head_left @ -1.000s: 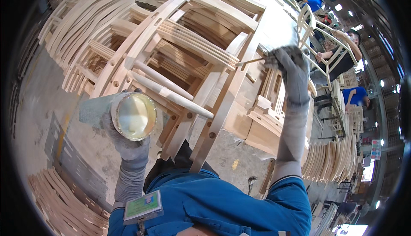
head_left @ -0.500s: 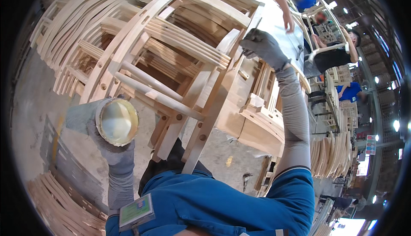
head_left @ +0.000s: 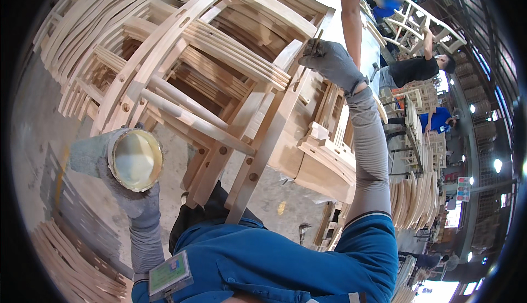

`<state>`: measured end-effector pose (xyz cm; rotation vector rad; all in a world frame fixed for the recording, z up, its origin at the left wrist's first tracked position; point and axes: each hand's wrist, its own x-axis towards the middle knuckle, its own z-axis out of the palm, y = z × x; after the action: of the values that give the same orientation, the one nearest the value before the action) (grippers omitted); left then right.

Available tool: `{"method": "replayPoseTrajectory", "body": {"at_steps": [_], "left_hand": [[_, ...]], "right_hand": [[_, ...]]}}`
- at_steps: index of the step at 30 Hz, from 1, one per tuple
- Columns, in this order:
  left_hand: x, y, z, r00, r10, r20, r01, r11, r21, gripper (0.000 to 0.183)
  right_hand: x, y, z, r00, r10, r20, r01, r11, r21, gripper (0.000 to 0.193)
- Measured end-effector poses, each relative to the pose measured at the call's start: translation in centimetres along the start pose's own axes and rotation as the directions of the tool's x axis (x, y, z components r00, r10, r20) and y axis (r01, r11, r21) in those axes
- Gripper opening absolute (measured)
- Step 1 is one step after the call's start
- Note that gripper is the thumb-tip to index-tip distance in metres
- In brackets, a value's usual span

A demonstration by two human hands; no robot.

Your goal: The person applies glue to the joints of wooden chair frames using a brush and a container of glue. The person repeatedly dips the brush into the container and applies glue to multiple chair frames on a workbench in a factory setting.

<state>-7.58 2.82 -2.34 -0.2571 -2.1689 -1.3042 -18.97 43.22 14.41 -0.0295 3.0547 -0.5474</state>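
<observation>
My left hand (head_left: 129, 196), in a grey glove, is wrapped round a grey cylindrical container (head_left: 88, 153) that tilts toward me. Inside it is a pale cream liquid (head_left: 133, 161), and a dried crust lines its rim. My right hand (head_left: 333, 65), also gloved, is closed on a thin stick-like tool (head_left: 319, 35) at the right-hand rail of a pale wooden chair frame (head_left: 217, 138). Its working end is too small to make out. Mortise slots and round holes show in the frame's legs, and its lower end rests near my lap.
Many curved wooden parts (head_left: 82, 34) are stacked at the far left, with more (head_left: 77, 264) at lower left. Wooden pieces (head_left: 329, 143) lie on a cardboard box (head_left: 324, 179). A co-worker's arm (head_left: 351, 25) reaches in at the top. Another person (head_left: 417, 69) holds a chair frame (head_left: 425, 25).
The whole scene has shifted slightly left in view. My right hand stays at the frame's rail with the stick. The co-worker at the top leans further in, and the distant chair frame has turned.
</observation>
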Motion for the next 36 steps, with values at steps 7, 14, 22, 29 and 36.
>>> {"method": "replayPoseTrajectory", "body": {"at_steps": [7, 14, 22, 29, 36], "left_hand": [[1.0, 0.4, -0.5, 0.998, 0.001, -0.065, -0.023, 0.943, -0.332, 0.09], [-0.2, -0.6, -2.3, 0.998, -0.031, -0.063, -0.004, 0.874, -0.486, 0.087], [-2.3, -2.3, -4.9, 0.994, -0.062, -0.09, 0.025, 0.928, -0.372, 0.085], [-1.9, 0.5, -4.2, 0.999, -0.001, -0.044, -0.022, 0.858, -0.513, 0.072], [-3.9, 4.1, 0.1, 0.953, -0.289, 0.092, 0.266, 0.653, -0.709, 0.064]], "right_hand": [[0.3, -1.9, 0.7, 0.992, -0.031, 0.12, 0.005, 0.977, 0.212, 0.019], [0.0, -1.4, 0.2, 0.996, -0.079, 0.037, 0.078, 0.997, 0.017, 0.016], [-2.0, -5.7, 2.0, 0.986, -0.048, 0.159, 0.085, 0.969, -0.232, 0.012], [-4.2, -5.3, 0.2, 0.972, -0.071, 0.226, 0.054, 0.995, 0.082, 0.009], [-13.1, -3.6, -2.6, 0.962, -0.013, -0.272, 0.133, 0.894, 0.427, 0.015]]}}
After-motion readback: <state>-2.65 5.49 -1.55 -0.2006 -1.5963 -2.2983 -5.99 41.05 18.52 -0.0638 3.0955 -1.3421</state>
